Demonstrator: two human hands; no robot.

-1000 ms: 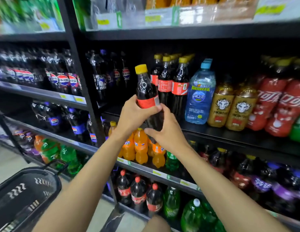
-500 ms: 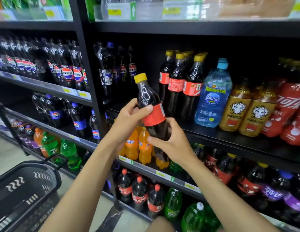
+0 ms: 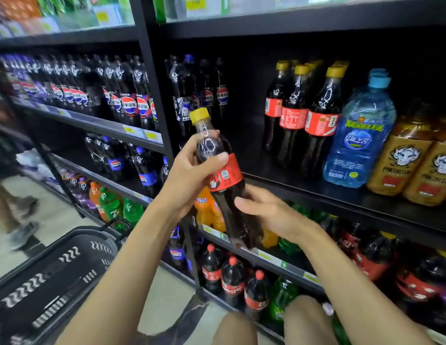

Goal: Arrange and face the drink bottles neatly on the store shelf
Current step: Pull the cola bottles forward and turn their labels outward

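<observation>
My left hand is wrapped around the shoulder of the cola bottle, thumb pressed at the top edge of its red label. My right hand grips the lower body, thumb on the front; its fingers pass behind the dark plastic, out of my sight. The bottle hangs tilted in the air, yellow cap leaning left, in front of the shelf and left of the yellow-capped cola row. Its label is half turned away and unreadable. The basket at lower left is cut off by the frame.
</observation>
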